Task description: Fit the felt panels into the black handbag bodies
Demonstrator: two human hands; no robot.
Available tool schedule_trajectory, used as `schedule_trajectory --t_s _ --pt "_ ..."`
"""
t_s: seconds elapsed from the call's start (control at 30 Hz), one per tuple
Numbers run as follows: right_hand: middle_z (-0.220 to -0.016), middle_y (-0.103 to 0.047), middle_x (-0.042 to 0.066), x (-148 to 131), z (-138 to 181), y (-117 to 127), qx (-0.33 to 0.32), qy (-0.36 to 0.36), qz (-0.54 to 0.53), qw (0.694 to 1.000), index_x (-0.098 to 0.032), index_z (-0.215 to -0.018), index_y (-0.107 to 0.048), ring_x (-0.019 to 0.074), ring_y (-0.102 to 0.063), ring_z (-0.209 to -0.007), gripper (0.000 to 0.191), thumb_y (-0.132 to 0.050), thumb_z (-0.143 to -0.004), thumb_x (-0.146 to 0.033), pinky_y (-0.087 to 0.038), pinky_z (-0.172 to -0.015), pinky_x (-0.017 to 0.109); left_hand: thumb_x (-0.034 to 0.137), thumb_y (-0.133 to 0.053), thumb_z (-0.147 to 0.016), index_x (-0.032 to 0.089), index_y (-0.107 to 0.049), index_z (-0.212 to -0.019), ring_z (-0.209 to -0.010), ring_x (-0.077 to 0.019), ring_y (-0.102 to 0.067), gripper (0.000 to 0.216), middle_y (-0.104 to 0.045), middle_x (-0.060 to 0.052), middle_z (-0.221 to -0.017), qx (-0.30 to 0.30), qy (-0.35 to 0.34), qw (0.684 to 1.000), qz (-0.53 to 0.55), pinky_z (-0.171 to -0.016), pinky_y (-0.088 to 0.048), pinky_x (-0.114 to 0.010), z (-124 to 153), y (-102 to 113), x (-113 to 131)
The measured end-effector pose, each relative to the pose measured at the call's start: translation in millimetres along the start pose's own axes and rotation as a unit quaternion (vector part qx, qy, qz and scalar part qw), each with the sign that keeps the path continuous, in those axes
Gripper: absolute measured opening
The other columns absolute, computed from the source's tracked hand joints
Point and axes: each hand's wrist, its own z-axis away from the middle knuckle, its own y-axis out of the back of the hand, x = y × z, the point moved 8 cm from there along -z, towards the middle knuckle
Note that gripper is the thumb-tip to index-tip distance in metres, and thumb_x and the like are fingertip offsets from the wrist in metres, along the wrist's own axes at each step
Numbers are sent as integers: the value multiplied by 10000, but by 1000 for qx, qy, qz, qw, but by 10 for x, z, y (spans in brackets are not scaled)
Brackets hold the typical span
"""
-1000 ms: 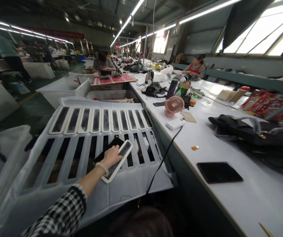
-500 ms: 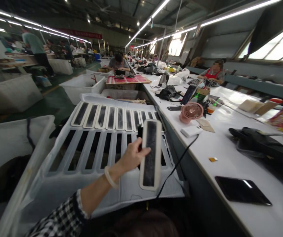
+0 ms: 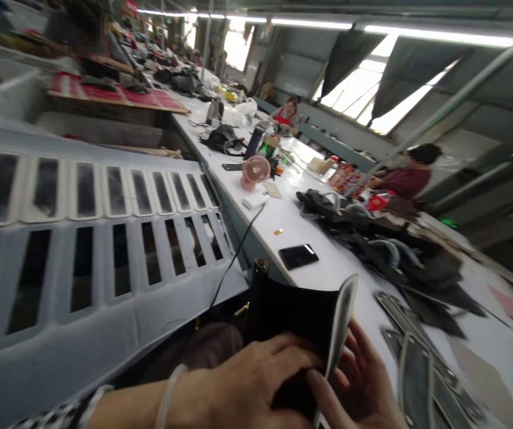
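My left hand (image 3: 256,378), with a white bracelet at the wrist, is closed on a curved black sheet (image 3: 296,307). My right hand (image 3: 366,381) grips a pale-edged panel (image 3: 344,304), seen almost edge-on, at the right side of that sheet. The fingertips of both hands come close together there. Whether sheet and panel are joined I cannot tell. To the left, a row of pale-bordered dark strips (image 3: 115,190) lies along a white plastic rack (image 3: 104,351) with long slots.
The white table (image 3: 278,205) runs along the right, carrying a phone (image 3: 298,256), a pink fan (image 3: 255,171), black bag parts (image 3: 363,229) and dark strap pieces (image 3: 417,369). A black cable (image 3: 233,262) hangs off its edge. Other people sit farther along.
The view has swung right. My left hand has left the rack side, and my right hand has come into view. The panel now stands edge-on between both hands, beside the black sheet.
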Motion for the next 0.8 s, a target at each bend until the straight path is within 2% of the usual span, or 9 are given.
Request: schedule_trajectory --t_s 0.07,0.13,0.3,0.4,0.57,0.8 --pt "-1258 -590 115 -75 57 138 32 12 -29 999 -315 -1378 -438 292 -633 -1033 754 -766 -729 -515 -548 -814 401 132 -751 -761 247 -560 -1264 -1173 -195 -598 550 -620 -57 -1285 -6 -2 999 38 -1025 -476 -254 4 -26 17" --pt "-1239 -607 99 -100 96 348 51 12 -36 998 -330 -1366 -455 276 -638 -1014 733 -775 -728 -496 -548 -809 392 106 -705 -782 272 -573 -1252 -1108 -180 -624 516 -638 -34 -1241 7 15 999 36 -957 -512 -230 33 -62 -65" --pt "-1291 -580 75 -54 184 1056 138 -21 38 989 -331 -1360 -484 268 -593 -1093 759 -807 -685 -458 -522 -856 374 215 -580 -892 345 -553 -1254 -881 -144 -658 386 -620 -13 -1220 46 79 996 -19 -777 -564 -224 139 -206 -495" --pt "-1298 -567 80 -6 234 1354 167 -31 53 984 -323 -1362 -485 267 -589 -1083 755 -801 -688 -451 -524 -847 381 275 -573 -902 343 -562 -1249 -862 -154 -664 353 -620 -17 -1231 45 97 993 -50 -777 -568 -237 147 -314 -695" --pt "-1264 -577 88 101 308 1581 178 -40 50 982 -309 -1372 -474 250 -608 -1033 765 -809 -693 -419 -539 -809 355 335 -599 -875 312 -590 -1237 -1191 -236 -579 362 -593 -40 -1309 53 103 987 -110 -1036 -484 -347 106 -415 -887" --pt "-1293 -548 96 216 368 1634 187 -30 58 980 -299 -1387 -459 242 -601 -1026 778 -815 -701 -382 -547 -804 357 352 -597 -845 265 -555 -1279 -1346 -267 -437 444 -473 -73 -1449 48 165 980 -104 -1142 -360 -458 120 -477 -1129"
